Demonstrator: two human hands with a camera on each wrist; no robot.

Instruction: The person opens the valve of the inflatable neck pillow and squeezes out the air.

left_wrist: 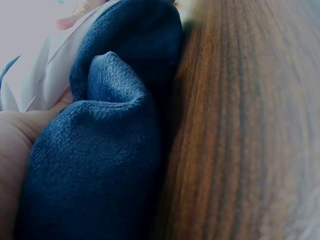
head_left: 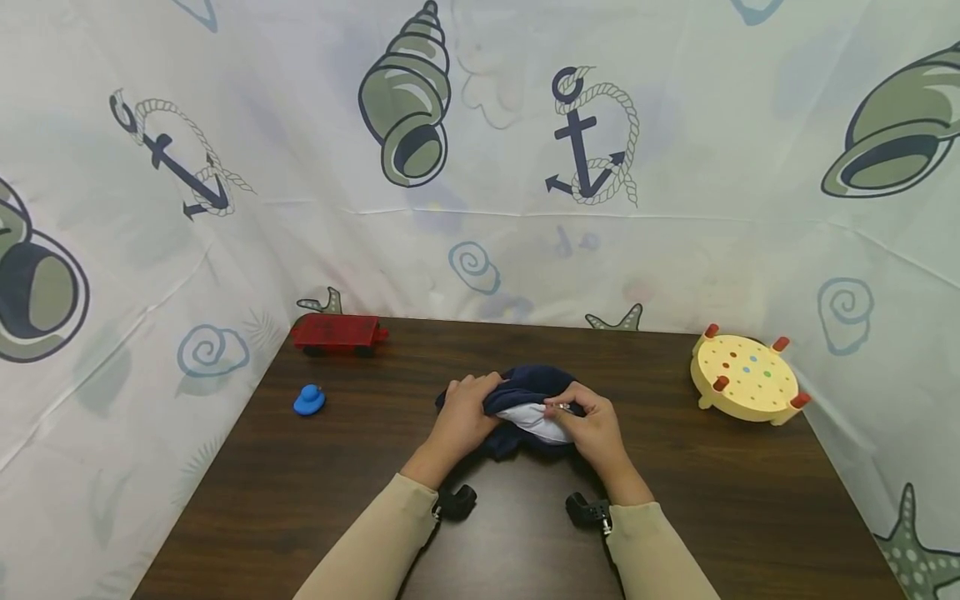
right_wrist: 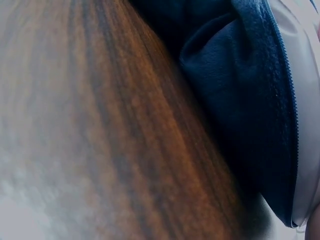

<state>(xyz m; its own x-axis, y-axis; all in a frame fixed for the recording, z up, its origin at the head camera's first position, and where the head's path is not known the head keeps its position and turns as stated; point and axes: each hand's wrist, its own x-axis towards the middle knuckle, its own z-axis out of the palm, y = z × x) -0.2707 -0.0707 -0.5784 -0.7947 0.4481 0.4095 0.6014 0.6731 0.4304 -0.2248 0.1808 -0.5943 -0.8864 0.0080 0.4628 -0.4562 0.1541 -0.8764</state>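
Note:
A navy plush neck pillow lies curved on the table in front of me. Its zipper is open, and white inner fabric shows in the gap. My left hand grips the pillow's left part, with the thumb against the white fabric in the left wrist view. At the right end of the opening, my right hand pinches a small shiny piece that looks like the zipper pull. Zipper teeth run along the navy edge in the right wrist view, where the right hand is mostly out of frame.
A red toy wagon stands at the table's back left, with a small blue toy hat-like piece nearer me. At the right back sits a round yellow toy with red pegs. A patterned curtain hangs behind the brown table.

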